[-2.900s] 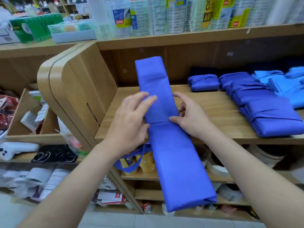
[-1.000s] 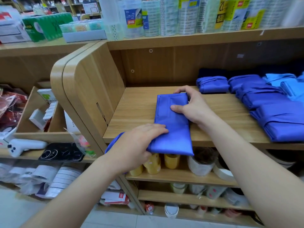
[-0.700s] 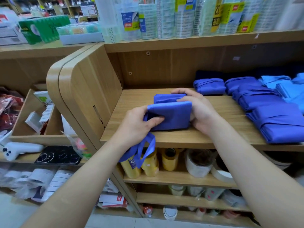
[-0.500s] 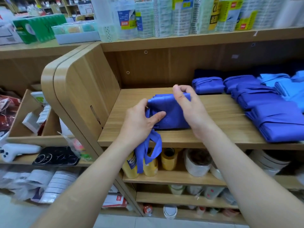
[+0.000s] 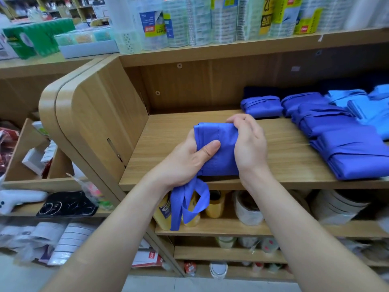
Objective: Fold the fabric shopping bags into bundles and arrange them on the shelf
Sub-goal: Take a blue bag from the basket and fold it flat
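A royal-blue fabric bag [image 5: 219, 146], folded into a thick square bundle, sits at the front edge of the wooden shelf [image 5: 168, 131]. My left hand [image 5: 185, 161] grips its left side, thumb pressed on top. My right hand [image 5: 248, 144] holds its right side with fingers curled over the far corner. The bag's blue handle straps [image 5: 187, 205] hang loose below my left hand, past the shelf's edge.
Several folded blue bundles [image 5: 345, 135] and light-blue ones [image 5: 366, 108] lie on the right of the same shelf. A curved wooden side panel [image 5: 90, 119] bounds the left. Tape rolls and jars [image 5: 246, 207] fill the shelves below; packaged goods [image 5: 210, 20] stand above.
The long blue strip has been folded up into a short bundle. Both hands now clasp its sides, and the handle straps have dropped to hang below the shelf's edge.
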